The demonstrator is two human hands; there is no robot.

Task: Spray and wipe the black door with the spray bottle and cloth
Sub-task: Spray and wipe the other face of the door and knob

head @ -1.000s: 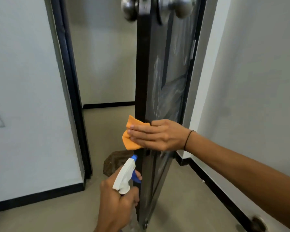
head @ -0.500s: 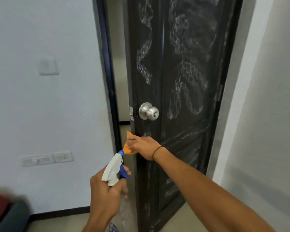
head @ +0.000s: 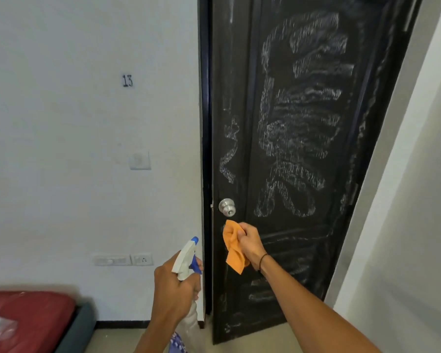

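Spray bottle (head: 186, 261) body hidden behind left hand (head: 175, 289), base cut off.

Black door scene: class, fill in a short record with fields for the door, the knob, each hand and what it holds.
door: black door, whitish smear marks across its panels
knob: silver knob, near the door's left edge
left hand: left hand grips the spray bottle, nozzle up
right hand: right hand holds a bunched orange cloth below the knob

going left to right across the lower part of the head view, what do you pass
red cushioned seat → white wall sockets → white and blue spray bottle in left hand → orange cloth → right hand
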